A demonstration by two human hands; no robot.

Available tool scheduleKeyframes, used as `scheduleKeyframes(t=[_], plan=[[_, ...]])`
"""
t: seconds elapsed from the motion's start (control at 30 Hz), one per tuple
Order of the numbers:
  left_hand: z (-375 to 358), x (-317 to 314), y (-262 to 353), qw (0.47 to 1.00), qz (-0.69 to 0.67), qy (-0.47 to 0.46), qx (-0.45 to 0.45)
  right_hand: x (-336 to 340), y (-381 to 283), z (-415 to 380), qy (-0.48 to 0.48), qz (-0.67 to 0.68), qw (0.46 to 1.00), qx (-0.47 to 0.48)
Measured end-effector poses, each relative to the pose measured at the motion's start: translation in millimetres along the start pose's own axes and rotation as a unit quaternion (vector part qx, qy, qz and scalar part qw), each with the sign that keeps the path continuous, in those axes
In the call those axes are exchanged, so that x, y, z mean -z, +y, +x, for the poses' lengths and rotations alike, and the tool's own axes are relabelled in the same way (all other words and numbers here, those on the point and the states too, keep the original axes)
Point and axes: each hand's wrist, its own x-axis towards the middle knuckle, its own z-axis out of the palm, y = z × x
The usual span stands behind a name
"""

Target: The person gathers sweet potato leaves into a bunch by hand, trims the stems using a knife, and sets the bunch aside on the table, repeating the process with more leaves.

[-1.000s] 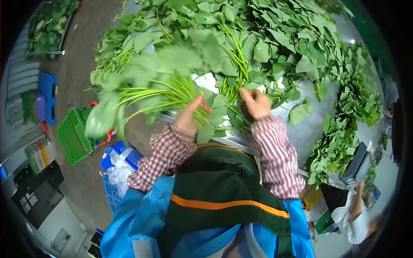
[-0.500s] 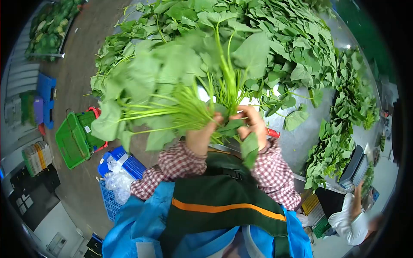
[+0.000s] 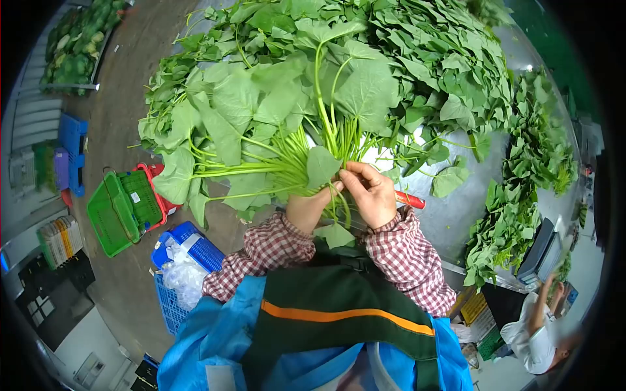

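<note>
A fanned bunch of leafy greens [image 3: 287, 153], with broad leaves and long pale-green stems, is gathered in front of my body. My left hand [image 3: 310, 210] is closed around the stem ends from the left. My right hand [image 3: 373, 199] is closed in a pinch at the right side of the stems, thumb and forefinger together beside a single upright leaf [image 3: 323, 167]. Both hands nearly touch at the fingertips. Another leaf [image 3: 336, 235] hangs below them. What exactly the right fingertips grip is partly hidden.
A large heap of greens [image 3: 443, 72] covers the back of the metal table [image 3: 450, 225]. A red object [image 3: 410, 199] lies beside my right hand. Green [image 3: 111, 221] and blue baskets [image 3: 171, 303] stand at left. A co-worker's arm [image 3: 536, 319] shows at lower right.
The bunch has swung a little and its leaves have settled. My right hand has moved slightly left and closed in a pinch; the leaf that drooped from it is no longer there.
</note>
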Motion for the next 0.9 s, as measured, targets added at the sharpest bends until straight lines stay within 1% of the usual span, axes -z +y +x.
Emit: scheduleKeyframes(t=[0.03,0.1,0.13,0.17,0.2,0.23,0.3,0.33,0.37,0.43,0.47,0.53,0.57,0.6,0.63,0.7,0.73,0.77,0.8,0.83,0.87,0.9], plan=[[1,2,-2,0.999,-0.037,0.000,0.013,0,-2,-2,0.000,0.027,0.999,-0.022],[5,8,-14,0.993,-0.113,0.002,0.040,4,4,-5,-0.031,0.054,0.998,0.003],[9,9,-17,0.976,-0.192,-0.004,0.101,4,8,-8,-0.049,0.073,0.996,0.025],[8,10,-18,0.985,-0.157,0.003,0.073,4,7,-9,-0.067,0.092,0.992,0.048],[6,9,-17,0.992,-0.122,0.009,0.044,4,1,-11,-0.073,0.117,0.990,-0.035],[5,6,-13,0.996,-0.088,0.014,0.015,4,4,-11,-0.079,0.110,0.990,-0.024],[7,-2,-3,0.988,-0.136,-0.037,0.057,2,15,-11,-0.093,0.097,0.991,-0.005],[6,-4,-1,0.982,-0.159,-0.061,0.079,-4,9,-16,-0.078,-0.065,0.994,0.037],[5,-4,-6,0.983,-0.161,-0.027,0.085,-12,23,-16,-0.039,-0.114,0.988,0.098],[4,-6,-14,0.981,-0.166,0.039,0.096,-18,13,-24,-0.001,-0.075,0.997,0.028],[-1,-10,0,0.978,-0.182,0.054,0.090,-15,16,-24,0.004,-0.054,0.998,0.020],[2,-5,-8,0.994,-0.083,0.067,0.038,-6,25,-25,0.013,-0.012,1.000,0.001],[3,-4,-9,0.997,-0.032,0.074,0.011,-2,25,-26,-0.035,0.116,0.989,-0.078],[2,-11,-10,0.982,-0.103,0.152,0.036,10,17,-29,-0.101,0.059,0.983,-0.138],[3,-8,-5,0.986,-0.097,0.132,0.043,25,5,-31,-0.165,0.001,0.966,-0.197],[6,3,1,0.990,-0.087,0.091,0.057,73,7,-30,-0.152,-0.086,0.970,-0.168],[6,6,-2,0.985,-0.126,0.091,0.068,115,34,-23,-0.088,-0.315,0.942,-0.080],[4,7,-2,0.984,-0.147,0.085,0.059,142,61,-17,-0.018,-0.521,0.853,0.014],[4,6,-1,0.982,-0.168,0.075,0.050,132,50,-14,0.019,-0.487,0.872,0.055],[7,4,1,0.979,-0.189,0.064,0.036,109,27,-9,0.056,-0.451,0.885,0.100],[5,5,-4,0.981,-0.180,0.064,0.041,80,8,-8,0.091,-0.410,0.896,0.141],[1,5,-2,0.983,-0.174,0.042,0.037,42,-1,-13,0.056,-0.200,0.978,0.011]])
